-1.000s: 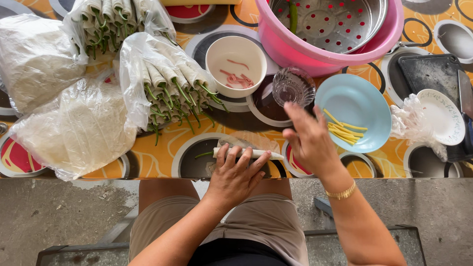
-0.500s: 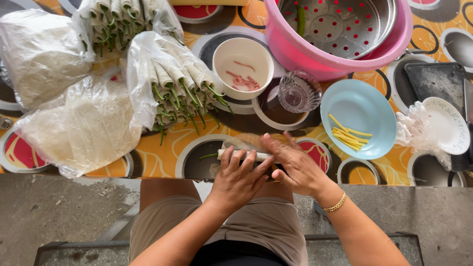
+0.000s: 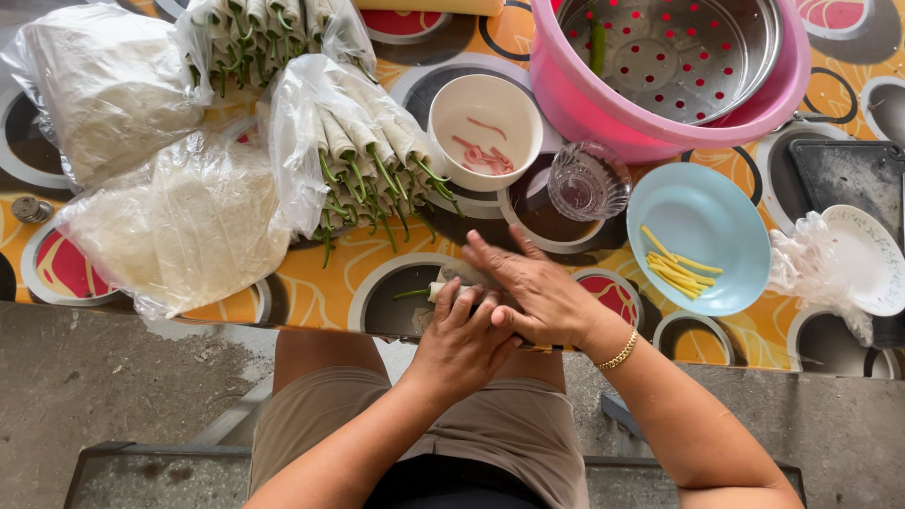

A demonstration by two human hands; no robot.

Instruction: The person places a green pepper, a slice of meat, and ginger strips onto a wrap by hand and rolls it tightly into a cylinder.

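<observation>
My left hand (image 3: 459, 341) and my right hand (image 3: 534, 294) lie together over a thin white wrapper roll (image 3: 443, 288) at the near edge of the patterned table (image 3: 320, 292). A green stalk sticks out of the roll's left end. Both hands press flat on the roll, the right partly over the left, and most of the roll is hidden beneath them. Just right of my hands a light blue plate (image 3: 699, 236) holds yellow strips (image 3: 677, 267). Beyond my hands stands a white bowl (image 3: 485, 132) with a few pink pieces.
Bags of finished rolls with green stalks (image 3: 363, 151) lie at the left centre, next to bags of white sheets (image 3: 179, 226). A small glass dish (image 3: 588, 180), a pink tub with a perforated metal steamer (image 3: 679, 57), and a white plate under crumpled plastic (image 3: 858, 259) are also here.
My right hand came back from the blue plate and settled on the roll beside my left hand. The left hand stayed on the roll.
</observation>
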